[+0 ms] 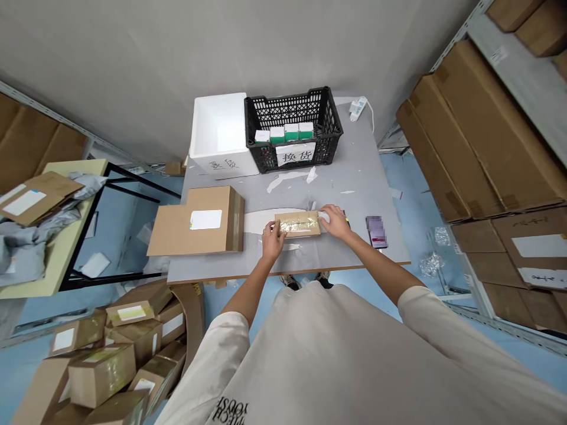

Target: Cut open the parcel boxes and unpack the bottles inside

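A small cardboard box (297,224) with shiny tape across its top lies flat near the front of the table. My left hand (271,241) grips its left end, with the fingers on top and the thumb at the near side. At the opposite end, my right hand (336,222) has its thumb and fingers closed around a whitish piece (325,217) against the box; whether this is a flap, paper or contents is unclear. A dark object with a bit of yellow is partly hidden behind my right hand.
A larger cardboard box (208,221) with a white label stands left on the table (354,177). Behind are a white foam box (224,159) and a black crate (295,112) holding several white-green boxes. A purple phone-like object (376,232) lies right. Cartons (101,366) crowd the floor.
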`<state>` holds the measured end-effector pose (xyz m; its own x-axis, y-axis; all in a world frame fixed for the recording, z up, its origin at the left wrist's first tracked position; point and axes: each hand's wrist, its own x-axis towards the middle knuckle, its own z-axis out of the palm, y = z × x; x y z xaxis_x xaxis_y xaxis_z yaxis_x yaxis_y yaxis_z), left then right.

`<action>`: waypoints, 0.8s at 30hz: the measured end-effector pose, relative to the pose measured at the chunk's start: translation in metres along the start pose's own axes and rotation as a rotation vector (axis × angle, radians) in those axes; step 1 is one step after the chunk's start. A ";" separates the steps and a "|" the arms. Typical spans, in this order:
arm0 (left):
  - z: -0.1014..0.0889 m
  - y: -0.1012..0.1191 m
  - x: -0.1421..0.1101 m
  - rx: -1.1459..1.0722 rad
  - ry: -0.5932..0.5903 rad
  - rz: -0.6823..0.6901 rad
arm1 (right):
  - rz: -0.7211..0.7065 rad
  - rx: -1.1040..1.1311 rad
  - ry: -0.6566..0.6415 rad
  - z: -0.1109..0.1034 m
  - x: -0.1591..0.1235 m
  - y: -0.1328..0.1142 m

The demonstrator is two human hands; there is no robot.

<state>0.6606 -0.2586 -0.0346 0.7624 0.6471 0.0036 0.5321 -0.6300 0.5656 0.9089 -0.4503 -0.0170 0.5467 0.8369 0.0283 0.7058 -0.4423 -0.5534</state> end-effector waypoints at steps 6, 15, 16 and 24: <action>-0.003 -0.004 0.000 -0.152 0.052 0.002 | -0.163 -0.121 -0.199 0.004 0.021 -0.037; 0.000 -0.009 -0.001 -0.307 0.106 -0.086 | -0.209 -0.223 -0.339 -0.007 0.039 -0.043; 0.001 -0.009 0.000 -0.305 0.105 -0.088 | -0.204 -0.231 -0.343 -0.009 0.040 -0.044; 0.002 -0.014 0.000 -0.191 0.034 -0.004 | -0.001 -0.235 -0.050 -0.007 0.075 -0.050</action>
<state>0.6539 -0.2505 -0.0438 0.7459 0.6655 0.0268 0.4532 -0.5366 0.7118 0.9177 -0.3675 0.0191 0.5274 0.8495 -0.0155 0.7947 -0.4996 -0.3447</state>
